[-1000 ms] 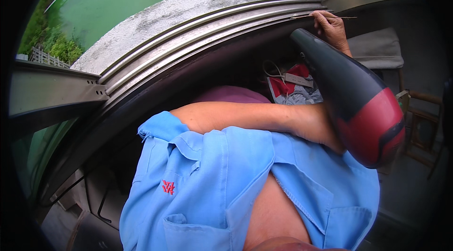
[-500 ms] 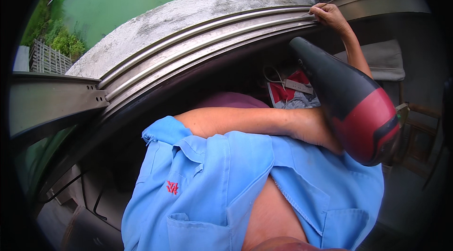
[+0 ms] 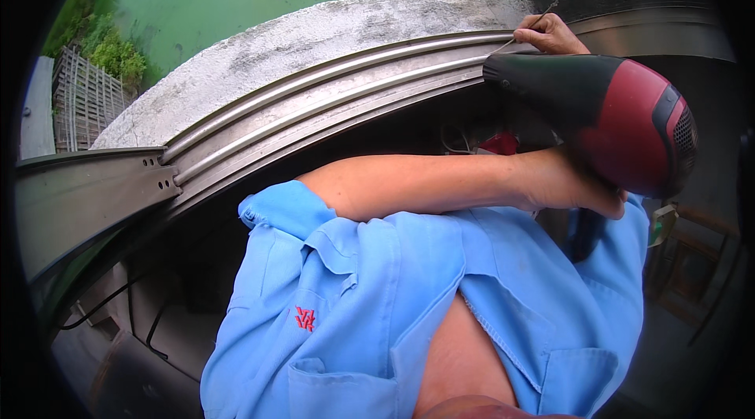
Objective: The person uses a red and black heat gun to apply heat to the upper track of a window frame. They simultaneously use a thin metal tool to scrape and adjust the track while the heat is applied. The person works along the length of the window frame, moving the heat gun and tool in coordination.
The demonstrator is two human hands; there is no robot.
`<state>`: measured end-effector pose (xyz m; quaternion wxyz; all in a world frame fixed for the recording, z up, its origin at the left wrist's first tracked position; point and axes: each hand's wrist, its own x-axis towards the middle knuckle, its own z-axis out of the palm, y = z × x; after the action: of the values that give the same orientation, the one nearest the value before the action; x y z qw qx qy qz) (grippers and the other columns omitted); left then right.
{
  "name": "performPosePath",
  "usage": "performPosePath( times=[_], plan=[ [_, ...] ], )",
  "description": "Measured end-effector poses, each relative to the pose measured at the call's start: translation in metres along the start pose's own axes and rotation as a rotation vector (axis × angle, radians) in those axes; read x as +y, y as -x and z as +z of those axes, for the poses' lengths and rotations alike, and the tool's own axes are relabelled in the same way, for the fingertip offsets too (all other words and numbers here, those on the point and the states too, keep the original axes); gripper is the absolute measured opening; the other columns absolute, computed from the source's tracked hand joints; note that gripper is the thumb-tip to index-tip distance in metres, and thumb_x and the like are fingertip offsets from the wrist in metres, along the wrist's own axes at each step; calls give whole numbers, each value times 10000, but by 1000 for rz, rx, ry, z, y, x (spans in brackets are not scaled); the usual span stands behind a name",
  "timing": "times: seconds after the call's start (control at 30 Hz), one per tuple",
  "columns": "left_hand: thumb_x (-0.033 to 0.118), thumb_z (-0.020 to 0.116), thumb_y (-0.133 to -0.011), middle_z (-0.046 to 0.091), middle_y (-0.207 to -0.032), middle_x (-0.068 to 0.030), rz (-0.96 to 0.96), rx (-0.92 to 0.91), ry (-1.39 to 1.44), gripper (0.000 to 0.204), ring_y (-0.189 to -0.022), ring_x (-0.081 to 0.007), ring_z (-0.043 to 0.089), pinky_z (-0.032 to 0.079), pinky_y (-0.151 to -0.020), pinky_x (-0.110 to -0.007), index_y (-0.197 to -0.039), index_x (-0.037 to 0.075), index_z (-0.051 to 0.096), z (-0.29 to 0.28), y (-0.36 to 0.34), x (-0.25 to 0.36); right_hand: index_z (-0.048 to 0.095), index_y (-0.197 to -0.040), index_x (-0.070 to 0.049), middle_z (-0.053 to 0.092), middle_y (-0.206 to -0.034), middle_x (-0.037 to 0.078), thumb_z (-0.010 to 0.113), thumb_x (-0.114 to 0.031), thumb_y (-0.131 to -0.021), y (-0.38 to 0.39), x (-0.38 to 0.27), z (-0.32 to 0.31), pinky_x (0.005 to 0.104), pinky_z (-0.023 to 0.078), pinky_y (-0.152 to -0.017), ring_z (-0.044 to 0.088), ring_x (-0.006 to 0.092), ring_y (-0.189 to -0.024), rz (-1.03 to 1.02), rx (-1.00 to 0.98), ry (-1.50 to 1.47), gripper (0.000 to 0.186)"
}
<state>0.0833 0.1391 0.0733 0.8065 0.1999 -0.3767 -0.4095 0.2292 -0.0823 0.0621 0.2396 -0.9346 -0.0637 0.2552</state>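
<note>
My left hand [image 3: 583, 183] is wrapped round the dark handle of a black and red hair dryer [image 3: 629, 116]. The dryer lies nearly level, its nozzle pointing left at the metal window track [image 3: 330, 96]. Just past the nozzle, my right hand [image 3: 546, 32] pinches a thin, dark stick [image 3: 557, 3]. One end of the stick reaches down to the track's rails close to the nozzle, while the other slants up to the right. My right forearm is hidden behind the dryer.
Beyond the track runs a rough pale concrete sill [image 3: 314, 33], with green water outside. A window frame [image 3: 94, 191] stands at the left. Under the sill, a white cable [image 3: 452, 140] and a red item [image 3: 500, 143] sit in shadow. Wooden furniture [image 3: 692, 262] is at the right.
The hair dryer has risen and swung from a steep slant to nearly level, its nozzle now close to the rails. My right hand's stick still touches the track, its lower end slightly further left.
</note>
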Motion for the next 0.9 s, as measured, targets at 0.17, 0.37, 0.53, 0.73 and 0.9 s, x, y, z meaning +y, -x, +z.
performPosePath(
  times=[0.17, 0.37, 0.53, 0.73, 0.9],
  plan=[
    [60, 691, -679, 637, -807, -36, 48, -6, -58, 166, -769, -122, 569, 456, -733, -273, -839, 54, 649, -11, -13, 2, 671, -766, 40, 635, -811, 29, 636, -184, -880, -7, -7, 26, 238, 459, -622, 581, 79, -740, -149, -99, -397, 254],
    [66, 713, -656, 642, -795, -41, 84, -21, -34, 190, -761, -124, 572, 465, -724, -289, -837, 50, 656, -12, -18, 6, 648, -808, -15, 581, -745, 2, 643, -169, -880, -26, -65, 70, 201, 399, -572, 539, 48, -710, -321, 33, -38, 170],
    [65, 708, -656, 639, -780, -56, 79, 73, -57, 187, -763, -128, 574, 467, -712, -275, -830, 33, 650, -20, 0, 18, 652, -806, -11, 563, -739, 4, 644, -137, -870, -28, -30, 40, 217, 393, -586, 525, 59, -709, -273, -24, -336, 143],
    [66, 661, -660, 619, -725, -87, 215, 248, -404, 133, -733, -189, 588, 472, -700, -308, -781, 19, 629, -10, 20, 16, 655, -803, 0, 544, -726, 5, 638, -97, -862, -32, -35, 70, 233, 387, -592, 515, 73, -698, -441, 18, -365, 114],
    [135, 648, -689, 619, -737, -125, 632, 329, -835, 120, -723, -239, 583, 461, -732, -347, -746, 32, 623, -6, 37, -12, 658, -806, 18, 523, -704, 8, 627, -45, -851, -49, -84, 102, 247, 382, -593, 509, 89, -688, -693, 146, -186, 83]
  ],
)
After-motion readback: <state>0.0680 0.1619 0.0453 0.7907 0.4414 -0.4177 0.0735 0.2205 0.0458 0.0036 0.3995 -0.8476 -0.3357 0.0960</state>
